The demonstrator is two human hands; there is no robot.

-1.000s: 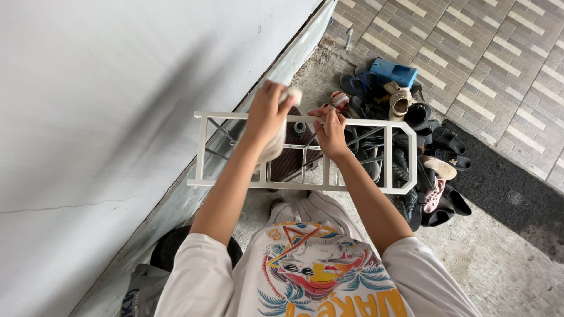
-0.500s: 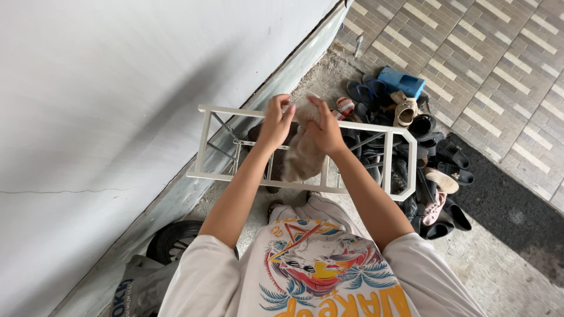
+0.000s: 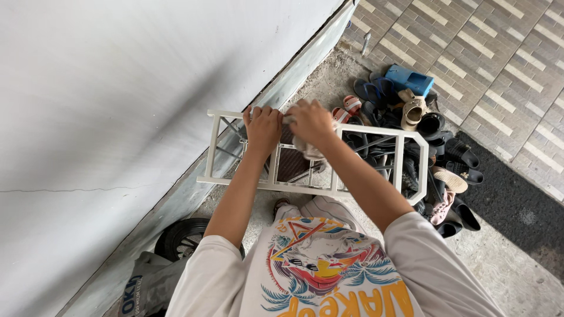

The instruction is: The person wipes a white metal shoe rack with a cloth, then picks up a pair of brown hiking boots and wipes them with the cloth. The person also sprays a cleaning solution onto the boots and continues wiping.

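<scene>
Both hands up on the far rail of the white shoe rack (image 3: 405, 154). Left hand (image 3: 262, 127) wraps that rail; right hand (image 3: 309, 121), just beside it, is clamped on a pale cloth (image 3: 306, 147) hanging beneath its grip. Piled shoes (image 3: 437, 152) lie off to the right.

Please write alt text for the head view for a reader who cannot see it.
Both hands, left and right, press a cloth on the far rail of a white rack beside a wall, with shoes piled behind.
</scene>
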